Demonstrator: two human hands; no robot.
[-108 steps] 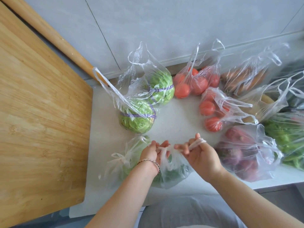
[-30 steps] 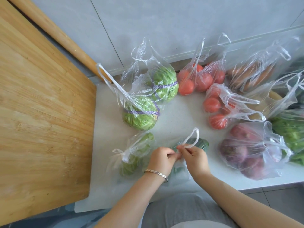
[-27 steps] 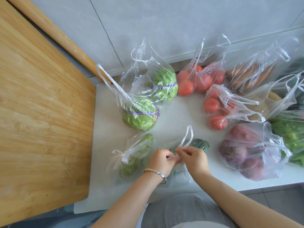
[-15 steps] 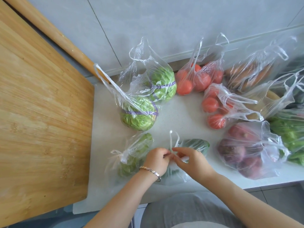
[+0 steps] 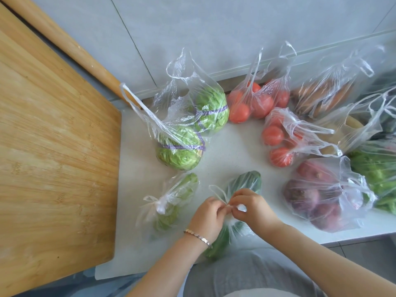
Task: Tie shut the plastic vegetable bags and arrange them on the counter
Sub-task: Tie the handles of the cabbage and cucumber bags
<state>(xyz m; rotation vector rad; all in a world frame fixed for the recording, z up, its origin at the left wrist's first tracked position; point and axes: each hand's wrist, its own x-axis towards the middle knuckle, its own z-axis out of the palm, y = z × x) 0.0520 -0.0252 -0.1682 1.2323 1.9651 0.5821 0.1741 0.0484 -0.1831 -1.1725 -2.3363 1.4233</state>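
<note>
Near the front edge of the white tabletop (image 5: pixel 233 146), both hands meet over a clear bag of dark green vegetables (image 5: pixel 246 182). The left hand (image 5: pixel 209 213), with a bracelet (image 5: pixel 198 235) on its wrist, has its fingers curled and pinches the twisted plastic at the bag's neck. The right hand (image 5: pixel 251 207) pinches the same bunch of plastic from the other side, fingertips touching the left's. A thin handle loop (image 5: pixel 216 190) stands up just behind the hands. Just left of this bag lies a smaller bag of greens (image 5: pixel 171 202), its neck already knotted. Behind it is an open bag with two lettuces (image 5: pixel 192 125). Further right sit two open bags of tomatoes (image 5: pixel 257 99) (image 5: pixel 280 138), a bag of carrots (image 5: pixel 327 93) against the wall, a bag of red onions (image 5: pixel 317 198) and a bag of leafy greens (image 5: pixel 377 168). A wooden cutting board (image 5: pixel 53 157) covers the left side.
</note>
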